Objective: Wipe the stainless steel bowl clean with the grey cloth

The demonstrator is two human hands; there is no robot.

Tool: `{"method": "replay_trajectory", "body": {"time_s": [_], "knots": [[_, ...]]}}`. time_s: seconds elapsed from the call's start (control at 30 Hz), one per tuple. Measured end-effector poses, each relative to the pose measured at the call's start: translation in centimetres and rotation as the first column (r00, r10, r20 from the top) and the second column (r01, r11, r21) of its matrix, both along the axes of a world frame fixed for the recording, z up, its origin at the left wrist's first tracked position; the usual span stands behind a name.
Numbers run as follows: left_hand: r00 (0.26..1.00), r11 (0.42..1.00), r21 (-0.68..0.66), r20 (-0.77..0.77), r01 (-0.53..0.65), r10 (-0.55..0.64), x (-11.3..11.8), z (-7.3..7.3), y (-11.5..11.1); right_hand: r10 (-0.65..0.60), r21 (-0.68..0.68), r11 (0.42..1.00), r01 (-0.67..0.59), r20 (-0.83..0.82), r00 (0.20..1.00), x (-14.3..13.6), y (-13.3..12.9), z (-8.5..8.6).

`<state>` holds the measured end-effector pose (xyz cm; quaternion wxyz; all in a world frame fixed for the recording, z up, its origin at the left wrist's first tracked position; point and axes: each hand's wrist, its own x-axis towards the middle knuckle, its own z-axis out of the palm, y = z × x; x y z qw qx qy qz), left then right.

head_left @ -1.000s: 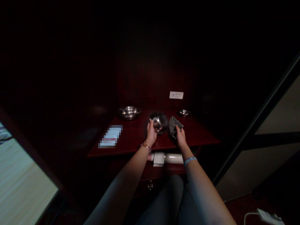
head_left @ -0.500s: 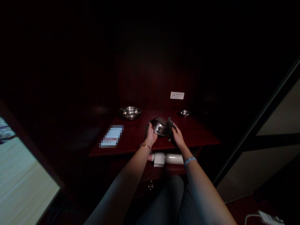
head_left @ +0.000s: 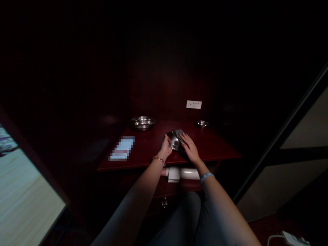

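your left fingers [head_left: 166, 147] grip the metal bowl [head_left: 174, 141]; your right fingers [head_left: 189, 146], nearer than before, now press the grey cloth [head_left: 179, 134] against it.

Metal dishes [head_left: 142, 127] sit near the back left corner of the tabletop [head_left: 148, 147], a small bowl [head_left: 202, 124] near the back right, a pixelated pale item [head_left: 122, 148] by the left edge, a white socket [head_left: 194, 104] above the back edge.

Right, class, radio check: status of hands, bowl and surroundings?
Left hand grips upturned bowl. Right hand presses grey cloth against it. Stacked bowls, small bowl behind, apart; nothing visibly in the way.
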<state>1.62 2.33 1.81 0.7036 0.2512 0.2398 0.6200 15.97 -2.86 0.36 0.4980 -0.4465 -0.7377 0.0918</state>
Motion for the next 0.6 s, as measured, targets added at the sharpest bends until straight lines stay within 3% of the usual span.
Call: {"method": "replay_trajectory", "body": {"time_s": [0.13, 0.3, 0.5, 0.6], "knots": [[1.000, 1.000, -0.007, 0.006, 0.028, -0.028, 0.0, -0.4, 0.2, -0.010, 0.072, 0.997, -0.001, 0.154, 0.988, -0.5, -0.8, 0.6], [0.998, 0.997, -0.080, 0.061, -0.020, 0.025, -0.1, -0.4, 0.4, -0.057, 0.145, 0.989, 0.005, 0.355, 0.933, -1.4, -1.5, 1.1], [0.990, 0.986, -0.160, 0.120, -0.050, 0.070, -0.1, -0.7, 1.0, -0.128, 0.185, 0.982, 0.046, 0.460, 0.879, -2.2, -1.6, 1.8], [0.990, 0.990, -0.113, 0.104, -0.080, 0.092, -0.1, -0.9, 1.1, -0.114, 0.186, 0.982, 0.020, 0.513, 0.851, -2.9, -1.1, 2.6]]}}
